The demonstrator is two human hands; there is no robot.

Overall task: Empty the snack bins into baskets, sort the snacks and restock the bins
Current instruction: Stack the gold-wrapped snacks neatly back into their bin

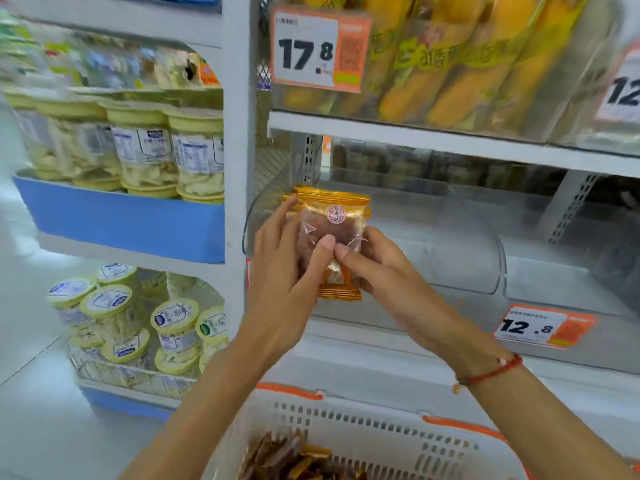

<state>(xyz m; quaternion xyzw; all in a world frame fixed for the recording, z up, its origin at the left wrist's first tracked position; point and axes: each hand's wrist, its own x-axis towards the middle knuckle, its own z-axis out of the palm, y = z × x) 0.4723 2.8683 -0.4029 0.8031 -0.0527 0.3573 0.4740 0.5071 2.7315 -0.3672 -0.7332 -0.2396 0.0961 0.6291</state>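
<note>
Snack packets (334, 233), gold-edged and stacked, sit between our two hands in front of the clear bin (450, 237). Our left hand (284, 258) grips the stack from the left, thumb across its front; our right hand (377, 261) pinches it from the right. Below, the white basket (381, 427) holds more packets.
</note>
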